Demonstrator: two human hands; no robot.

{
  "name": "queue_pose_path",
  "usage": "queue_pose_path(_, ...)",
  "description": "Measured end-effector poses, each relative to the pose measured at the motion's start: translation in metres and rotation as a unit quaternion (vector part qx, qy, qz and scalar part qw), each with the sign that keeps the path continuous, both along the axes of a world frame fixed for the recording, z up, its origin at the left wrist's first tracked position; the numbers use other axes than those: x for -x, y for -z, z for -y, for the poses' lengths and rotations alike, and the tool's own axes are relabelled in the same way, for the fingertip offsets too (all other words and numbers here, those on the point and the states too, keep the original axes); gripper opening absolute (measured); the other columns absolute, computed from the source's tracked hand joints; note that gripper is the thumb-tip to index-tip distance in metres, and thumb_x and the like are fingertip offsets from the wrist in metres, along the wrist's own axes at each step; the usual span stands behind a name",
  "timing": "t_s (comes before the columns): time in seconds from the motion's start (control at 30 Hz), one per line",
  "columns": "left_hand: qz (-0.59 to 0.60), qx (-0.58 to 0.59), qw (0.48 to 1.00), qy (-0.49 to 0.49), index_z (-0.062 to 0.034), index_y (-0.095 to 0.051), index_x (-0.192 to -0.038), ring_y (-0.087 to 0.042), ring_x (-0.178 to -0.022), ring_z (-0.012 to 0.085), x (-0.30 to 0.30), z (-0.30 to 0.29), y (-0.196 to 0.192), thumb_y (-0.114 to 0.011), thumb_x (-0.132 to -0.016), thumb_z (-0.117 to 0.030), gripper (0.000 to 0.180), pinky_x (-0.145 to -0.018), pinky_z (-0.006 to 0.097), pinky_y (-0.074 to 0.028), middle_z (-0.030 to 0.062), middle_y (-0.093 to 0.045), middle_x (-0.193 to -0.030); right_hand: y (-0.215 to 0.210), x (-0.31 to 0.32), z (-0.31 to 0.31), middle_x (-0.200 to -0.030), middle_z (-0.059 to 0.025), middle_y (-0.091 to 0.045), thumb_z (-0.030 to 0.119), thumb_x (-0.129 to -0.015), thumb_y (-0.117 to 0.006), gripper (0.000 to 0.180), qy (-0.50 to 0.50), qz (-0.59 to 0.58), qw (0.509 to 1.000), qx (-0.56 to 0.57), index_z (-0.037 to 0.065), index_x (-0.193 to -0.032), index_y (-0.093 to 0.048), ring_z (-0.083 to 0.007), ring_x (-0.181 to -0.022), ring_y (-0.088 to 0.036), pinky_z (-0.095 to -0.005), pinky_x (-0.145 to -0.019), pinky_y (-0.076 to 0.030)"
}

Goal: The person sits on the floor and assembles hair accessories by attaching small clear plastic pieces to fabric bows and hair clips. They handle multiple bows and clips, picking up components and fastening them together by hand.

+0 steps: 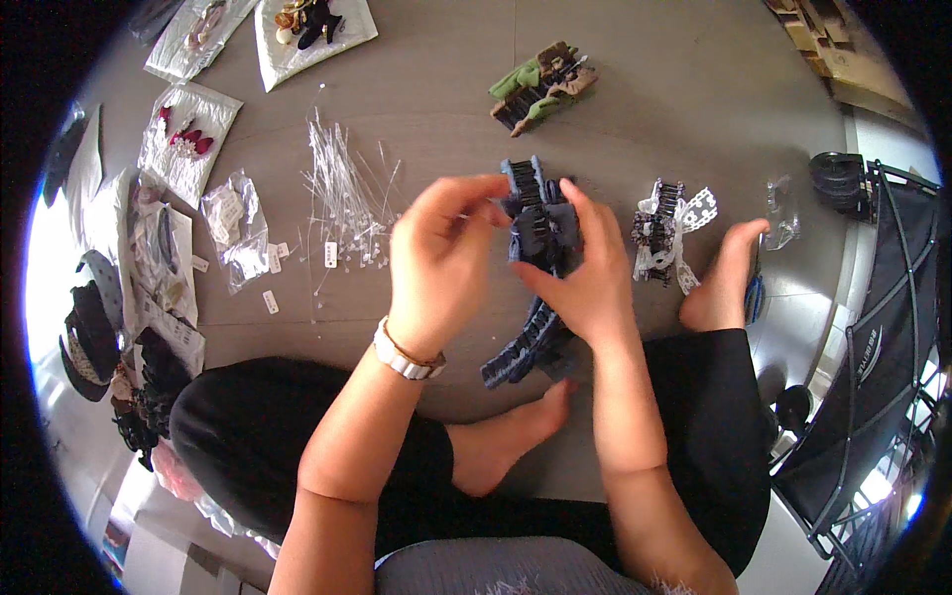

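Note:
My right hand (587,273) grips a bundle of blue fabric hair accessories (540,223) with dark comb-like teeth, thumb on one side and fingers on the other. From the bundle's lower end a curved blue band (526,342) hangs toward my bare foot. My left hand (444,253) is closed in a pinch at the bundle's upper left edge. Whatever sits between those fingertips is too small to make out. Left of this hand, many thin clear plastic strands (342,183) lie in a loose heap, with a small white tag (330,255) beside them.
Ahead lies a green and brown toothed hair accessory bundle (543,87). Another, with white patterned ribbon (697,210), is by my right foot (729,273). Packaged accessories (188,134) and a clear bag (236,228) spread leftward. A black folding frame (873,327) stands at right.

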State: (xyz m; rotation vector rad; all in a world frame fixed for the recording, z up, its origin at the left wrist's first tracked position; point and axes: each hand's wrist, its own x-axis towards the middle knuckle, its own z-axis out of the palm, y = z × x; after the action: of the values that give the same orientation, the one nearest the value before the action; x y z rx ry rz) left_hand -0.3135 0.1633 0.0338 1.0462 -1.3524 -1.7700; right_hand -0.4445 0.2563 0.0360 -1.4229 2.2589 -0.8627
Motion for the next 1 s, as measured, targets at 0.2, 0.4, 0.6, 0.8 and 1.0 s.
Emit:
queue_pose_path(0.2, -0.063, -0.106, 0.98, -0.159, 0.0011, -0.062, -0.098, -0.054, -0.07, 0.008, -0.016, 0.021, -0.002, -0.049, -0.083, 0.003, 0.02, -0.06, 0.02, -0.042, 0.0048, -0.063, -0.088, 0.016, -0.004, 0.005, -0.09, -0.0054, -0.058, 0.005, -0.066, -0.074, 0.041, 0.084, 0.172, 0.981, -0.015, 0.003, -0.104, -0.056, -0.0165, -0.082, -0.059, -0.0288, -0.072, -0.048)
queue_pose_path(0.4, -0.099, -0.144, 0.972, -0.158, 0.0001, -0.062, -0.094, -0.053, -0.069, 0.0068, -0.017, 0.02, -0.002, -0.05, -0.083, 0.001, 0.017, -0.059, 0.019, -0.041, 0.0042, -0.063, -0.088, 0.008, 0.031, 0.011, -0.09, -0.0038, -0.06, 0.003, -0.073, -0.073, 0.032, 0.217, 0.257, 0.931, 0.14, 0.002, -0.097, -0.053, -0.0105, -0.077, -0.059, -0.0255, -0.068, -0.049)
queue_pose_path(0.6, -0.1, -0.156, 0.966, -0.178, 0.0004, -0.063, -0.093, -0.053, -0.065, 0.0079, -0.017, 0.021, -0.002, -0.05, -0.081, 0.002, 0.017, -0.056, 0.02, -0.041, 0.0054, -0.064, -0.084, 0.045, 0.059, 0.062, -0.085, -0.0064, -0.053, 0.012, -0.066, -0.079, 0.036, 0.278, 0.073, 0.943, 0.169, 0.001, -0.089, -0.054, -0.0162, -0.07, -0.052, -0.0314, -0.064, -0.046)
queue_pose_path(0.8, -0.118, -0.165, 0.967, -0.156, -0.0001, -0.062, -0.093, -0.052, -0.066, 0.0072, -0.019, 0.023, 0.0, -0.049, -0.082, 0.002, 0.017, -0.058, 0.02, -0.041, 0.0044, -0.063, -0.085, 0.058, 0.07, 0.108, -0.093, -0.01, -0.055, 0.014, -0.066, -0.079, 0.036, 0.233, 0.04, 0.961, 0.145, 0.001, -0.09, -0.057, -0.0188, -0.079, -0.057, -0.0322, -0.068, -0.048)
queue_pose_path(1.0, -0.113, -0.18, 0.965, -0.152, 0.0, -0.062, -0.092, -0.052, -0.067, 0.0074, -0.017, 0.021, -0.004, -0.048, -0.081, 0.003, 0.018, -0.058, 0.02, -0.041, 0.0041, -0.063, -0.085, 0.032, 0.069, 0.062, -0.091, -0.0104, -0.061, 0.016, -0.071, -0.075, 0.036, 0.199, 0.135, 0.966, 0.097, 0.003, -0.1, -0.059, -0.0172, -0.077, -0.06, -0.0298, -0.067, -0.049)
